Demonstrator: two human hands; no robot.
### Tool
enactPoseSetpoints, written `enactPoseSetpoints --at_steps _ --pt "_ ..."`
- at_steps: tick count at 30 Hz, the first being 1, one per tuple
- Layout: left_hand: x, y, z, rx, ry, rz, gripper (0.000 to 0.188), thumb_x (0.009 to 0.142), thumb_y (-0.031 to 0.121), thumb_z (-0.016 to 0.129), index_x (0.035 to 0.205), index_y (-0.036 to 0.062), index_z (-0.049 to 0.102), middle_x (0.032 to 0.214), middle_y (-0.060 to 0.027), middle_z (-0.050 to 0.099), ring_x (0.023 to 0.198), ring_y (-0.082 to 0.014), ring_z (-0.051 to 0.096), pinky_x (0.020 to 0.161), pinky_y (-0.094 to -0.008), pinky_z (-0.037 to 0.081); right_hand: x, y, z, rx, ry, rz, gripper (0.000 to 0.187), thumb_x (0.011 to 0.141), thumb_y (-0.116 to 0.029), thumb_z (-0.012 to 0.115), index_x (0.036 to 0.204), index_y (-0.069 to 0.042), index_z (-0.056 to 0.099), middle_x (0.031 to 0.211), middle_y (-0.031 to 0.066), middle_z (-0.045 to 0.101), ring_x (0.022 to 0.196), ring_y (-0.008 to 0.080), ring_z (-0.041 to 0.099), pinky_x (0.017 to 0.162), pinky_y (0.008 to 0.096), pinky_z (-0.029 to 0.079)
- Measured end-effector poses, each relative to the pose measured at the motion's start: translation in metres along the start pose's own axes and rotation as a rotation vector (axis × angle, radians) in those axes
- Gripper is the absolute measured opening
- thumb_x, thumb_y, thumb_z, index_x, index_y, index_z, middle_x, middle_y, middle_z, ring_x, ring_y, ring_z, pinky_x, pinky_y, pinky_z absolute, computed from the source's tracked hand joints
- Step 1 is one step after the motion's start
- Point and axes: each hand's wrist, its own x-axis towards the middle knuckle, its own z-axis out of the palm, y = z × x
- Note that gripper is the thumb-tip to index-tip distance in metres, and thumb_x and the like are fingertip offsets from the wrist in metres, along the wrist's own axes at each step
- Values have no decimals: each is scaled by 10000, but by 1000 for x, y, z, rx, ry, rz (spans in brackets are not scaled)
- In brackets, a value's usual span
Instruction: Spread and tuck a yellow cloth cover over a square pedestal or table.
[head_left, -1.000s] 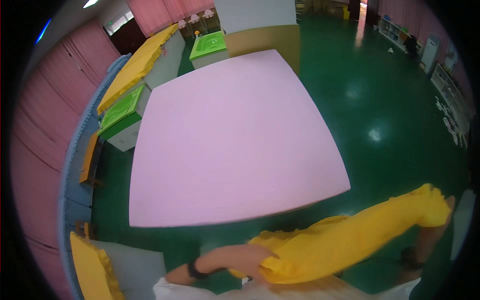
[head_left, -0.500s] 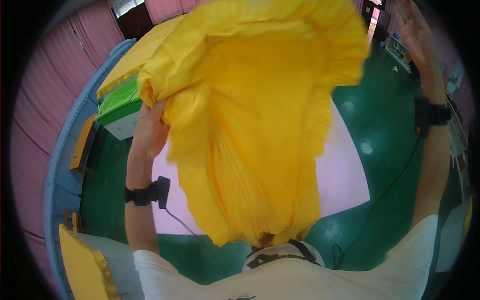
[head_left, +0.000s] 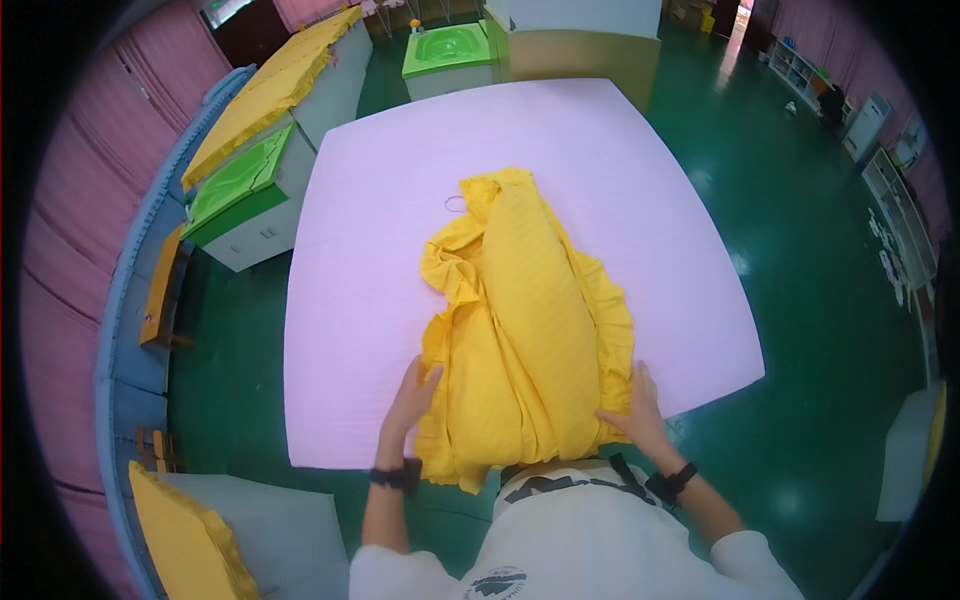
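Yellow ruffle-edged cloth cover [head_left: 530,320], gathered lengthwise, lies on the pink worktop [head_left: 370,280] directly in front of the person, its long axis running away from the body. The far end is narrow and bunched; the near end is wider and extends past the worktop's front edge, close to the waist. A thin loop [head_left: 455,204] shows just beside the far end.

Left hand [head_left: 408,400]: at the cover's left border; grip apart, thumb and fingers spread, nothing clamped. Firm contact cannot be confirmed from here. Right hand [head_left: 640,412]: at the right border; grip likewise apart, thumb over the cloth, fingers toward the outer side.

Positioning on opposite borders presumably gives control of both sides at once; the broad worktop likely serves as flat support for slack, deeply folded fabric. A black wristband [head_left: 671,482] encircles each wrist, leaving the palms unobstructed. Left of the worktop, a green-topped sink unit [head_left: 232,222] stands on the green floor [head_left: 800,420].
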Motion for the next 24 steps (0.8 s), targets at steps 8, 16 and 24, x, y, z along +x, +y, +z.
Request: enactPoseSetpoints --at_steps 8,16,24 --pt "-140 -27 46 754 667 -36 780 696 416 839 1231 -47 509 1094 -210 570 1028 -391 518 919 -478 417 -15 -8 -32 -125 -270 596 584 721 -473 805 991 -18 556 992 157 643 883 315 623 709 407 496" --pt "-164 -36 52 814 566 44 421 808 277 758 1046 -9 561 942 -141 542 896 -334 506 808 -445 421 -27 27 -19 -226 -159 429 368 848 -367 725 917 -40 570 882 135 616 785 283 633 665 377 505" --pt "-162 -26 -2 171 1038 -4 230 1043 195 453 1086 -14 538 981 -130 580 915 -229 520 863 -348 434 2 39 -59 720 469 633 208 1058 -210 430 974 -46 525 883 -6 515 794 103 508 671 284 454"
